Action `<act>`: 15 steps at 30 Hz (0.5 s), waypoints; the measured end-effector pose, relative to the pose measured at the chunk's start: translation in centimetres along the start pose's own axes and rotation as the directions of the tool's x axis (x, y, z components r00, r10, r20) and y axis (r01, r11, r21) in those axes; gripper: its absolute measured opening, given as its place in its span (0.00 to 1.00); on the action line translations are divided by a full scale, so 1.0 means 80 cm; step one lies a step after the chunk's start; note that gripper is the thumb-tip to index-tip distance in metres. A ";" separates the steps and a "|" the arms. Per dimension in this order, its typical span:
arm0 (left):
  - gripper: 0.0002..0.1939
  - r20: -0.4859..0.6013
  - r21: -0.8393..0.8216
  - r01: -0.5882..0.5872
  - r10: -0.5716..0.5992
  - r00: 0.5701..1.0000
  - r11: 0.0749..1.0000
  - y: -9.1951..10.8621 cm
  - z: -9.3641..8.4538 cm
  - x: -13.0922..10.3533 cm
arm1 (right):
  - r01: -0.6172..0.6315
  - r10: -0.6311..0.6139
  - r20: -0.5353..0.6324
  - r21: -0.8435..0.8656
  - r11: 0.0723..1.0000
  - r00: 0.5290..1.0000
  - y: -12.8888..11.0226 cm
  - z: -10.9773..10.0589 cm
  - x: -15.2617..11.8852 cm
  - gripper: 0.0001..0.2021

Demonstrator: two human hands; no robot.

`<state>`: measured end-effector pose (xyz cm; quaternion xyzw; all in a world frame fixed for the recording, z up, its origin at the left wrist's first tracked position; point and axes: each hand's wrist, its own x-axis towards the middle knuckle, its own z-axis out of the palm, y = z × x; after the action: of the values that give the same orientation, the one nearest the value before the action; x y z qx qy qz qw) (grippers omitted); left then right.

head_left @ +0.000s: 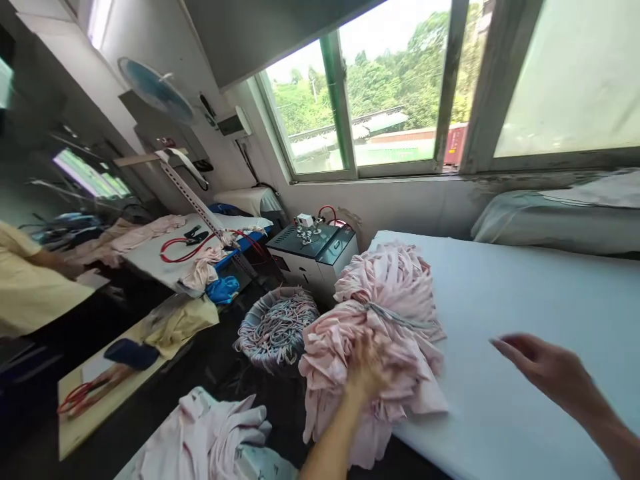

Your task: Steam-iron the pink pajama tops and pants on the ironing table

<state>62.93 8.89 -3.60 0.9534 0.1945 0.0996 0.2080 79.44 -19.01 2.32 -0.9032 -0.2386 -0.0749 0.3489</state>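
A big bundle of pale pink fabric (390, 280), cinched round its middle by a grey cloth tie (400, 316), sits on the near left corner of the white table (505, 287). My left hand (369, 363) presses against the gathered folds below the tie; motion smears its fingers, so I cannot tell whether they grip the cloth. Over the table to the right hovers my right hand (543, 367), apart from the bundle, thumb and fingers separated and nothing between them.
Left of the bundle stands a basket (250, 327) of grey and pink cloth strips. More pink fabric (210, 433) lies at the bottom. A machine box (315, 250) stands by the wall. At far left are a person in yellow (35, 287) and a board (75, 427) with red-handled scissors (77, 398).
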 end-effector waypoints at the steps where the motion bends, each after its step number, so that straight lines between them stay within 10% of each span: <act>1: 0.29 0.031 -0.029 0.015 -0.014 0.999 0.999 -0.002 0.014 -0.011 | 0.045 -0.046 0.067 0.022 0.999 0.997 -0.034 0.028 0.032 0.20; 5: 0.26 0.056 -0.089 0.069 -0.064 0.996 0.994 0.003 0.040 -0.035 | 0.419 -0.376 0.378 -0.035 0.907 0.846 -0.199 0.174 0.135 0.22; 8: 0.25 0.090 -0.109 0.076 -0.066 0.994 0.991 0.005 0.045 -0.035 | 0.491 -0.322 0.551 -0.188 0.851 0.770 -0.279 0.271 0.178 0.27; 11: 0.28 0.182 -0.163 0.106 -0.075 0.980 0.981 0.003 0.039 -0.041 | 0.415 -0.220 0.604 -0.204 0.887 0.766 -0.277 0.313 0.218 0.13; 15: 0.37 0.427 -0.378 0.063 0.113 0.897 0.924 -0.023 -0.023 -0.026 | 0.252 -0.071 0.514 -0.291 0.923 0.855 -0.187 0.280 0.266 0.13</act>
<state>59.91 10.24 -3.01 0.8944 0.1068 -0.0800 0.4269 90.11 13.59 0.97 -0.9154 -0.3788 0.0882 0.1034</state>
